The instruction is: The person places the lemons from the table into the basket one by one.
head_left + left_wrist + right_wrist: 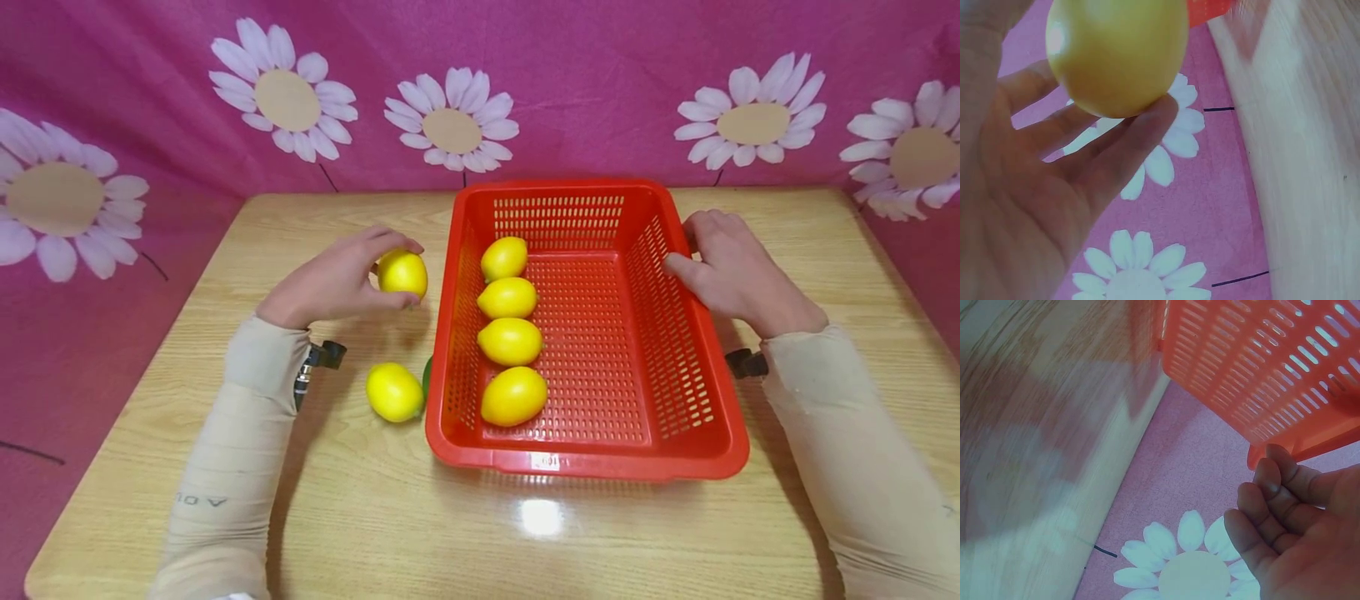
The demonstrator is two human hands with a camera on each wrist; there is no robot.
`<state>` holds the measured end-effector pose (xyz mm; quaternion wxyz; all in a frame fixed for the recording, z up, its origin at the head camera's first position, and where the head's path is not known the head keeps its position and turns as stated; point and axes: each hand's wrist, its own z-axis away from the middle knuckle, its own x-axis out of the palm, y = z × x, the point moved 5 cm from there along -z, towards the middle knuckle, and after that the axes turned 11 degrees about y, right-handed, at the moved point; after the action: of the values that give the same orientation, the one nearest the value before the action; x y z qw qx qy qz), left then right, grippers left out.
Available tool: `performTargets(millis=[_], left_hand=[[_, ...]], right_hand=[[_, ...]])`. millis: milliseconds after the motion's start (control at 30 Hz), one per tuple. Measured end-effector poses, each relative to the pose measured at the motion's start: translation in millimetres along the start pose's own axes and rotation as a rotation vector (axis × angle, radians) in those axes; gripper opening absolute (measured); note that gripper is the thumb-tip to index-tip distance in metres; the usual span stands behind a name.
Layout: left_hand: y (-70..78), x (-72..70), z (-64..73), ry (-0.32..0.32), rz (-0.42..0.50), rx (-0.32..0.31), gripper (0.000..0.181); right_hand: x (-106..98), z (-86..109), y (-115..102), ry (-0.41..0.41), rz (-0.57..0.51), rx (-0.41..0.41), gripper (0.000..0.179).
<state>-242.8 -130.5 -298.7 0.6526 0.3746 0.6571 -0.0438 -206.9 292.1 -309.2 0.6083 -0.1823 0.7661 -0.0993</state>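
Note:
My left hand (337,279) pinches a yellow lemon (403,275) between thumb and fingers, just left of the red plastic basket (588,463). In the left wrist view the same lemon (1119,56) rests against the fingertips. On the basket's right side my right hand (738,271) grips the rim, thumb over the top and fingers outside. Close up in the right wrist view, those fingers (1260,515) are bent at the rim. Inside the basket, several lemons (510,342) lie in a column along the left wall.
Another lemon (394,392) lies on the wooden table (360,517) left of the basket. Beside it a green thing (427,379) is mostly hidden by the basket's wall. A pink cloth (600,92) with white flowers hangs behind the table and along its sides.

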Motion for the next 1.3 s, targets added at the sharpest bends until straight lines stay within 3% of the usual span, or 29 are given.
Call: performTargets(millis=[267,600,933,1300], left_hand=[[4.6,-11.7,-2.5,0.067,-0.014,0.010,0.064],[18.9,-21.8,-9.0,0.181,-0.014,0.083,0.062],[38.6,-21.5,-22.3,0.122,-0.052,0.082,0.064],[54.5,-18.7,-35.5,0.097,-0.063,0.167,0.062]], right_hand=[[0,0.1,0,0.018,0.002,-0.022,0.038],[0,-1.5,1,0.020,-0.001,-0.018,0.038],[2,-1.7,2,-0.002,-0.003,0.009,0.040],[0,-0.2,0,0.013,0.007,-0.009,0.040]])
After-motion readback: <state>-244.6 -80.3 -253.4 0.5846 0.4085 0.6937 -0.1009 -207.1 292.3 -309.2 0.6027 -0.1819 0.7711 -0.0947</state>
